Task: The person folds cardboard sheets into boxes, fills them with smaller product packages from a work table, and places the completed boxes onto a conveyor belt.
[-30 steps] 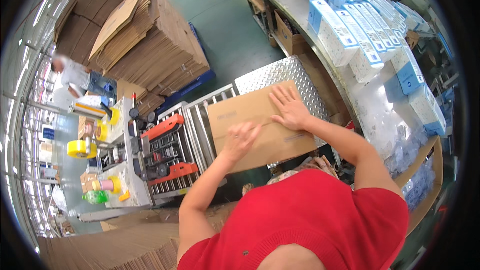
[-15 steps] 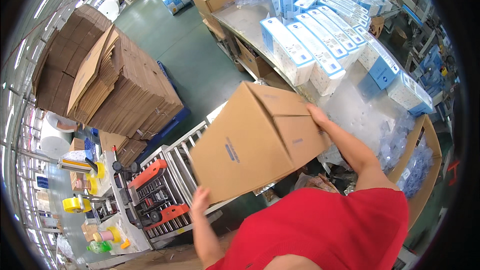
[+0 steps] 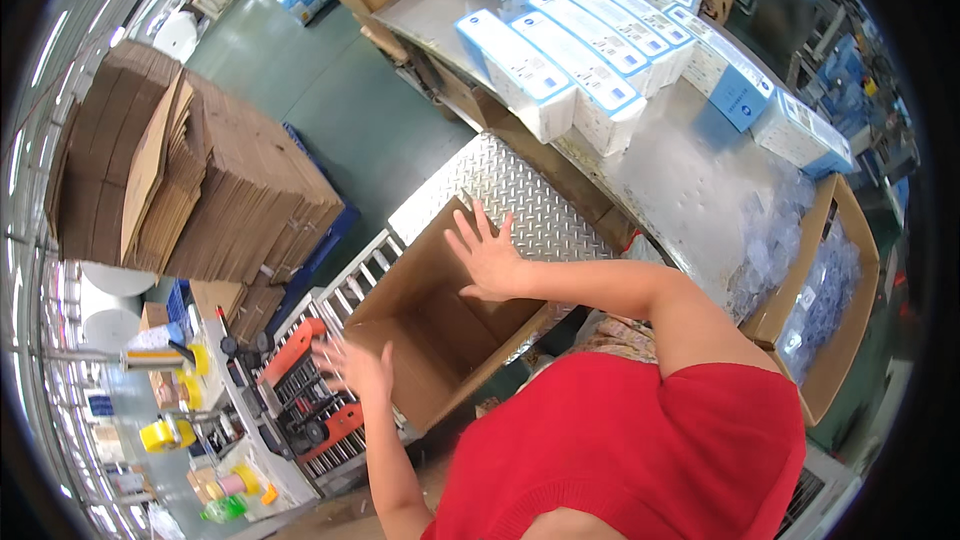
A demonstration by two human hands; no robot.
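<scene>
An open cardboard box rests in front of me between a roller conveyor and a diamond-patterned metal plate, its inside showing. My right hand is spread over the box's far right side, fingers apart and holding nothing. At the near left edge, my left hand is also open, with fingers stretched out beside the box wall. Whether either palm touches the cardboard I cannot tell.
White and blue cartons stand in rows on the metal table. A cardboard box of clear plastic packs is at right. Flattened cardboard is stacked on a blue pallet. An orange-and-black taping machine sits on the conveyor.
The box has been turned from showing its outer faces to standing with its opening up, lower and left. Both hands have let go and spread their fingers.
</scene>
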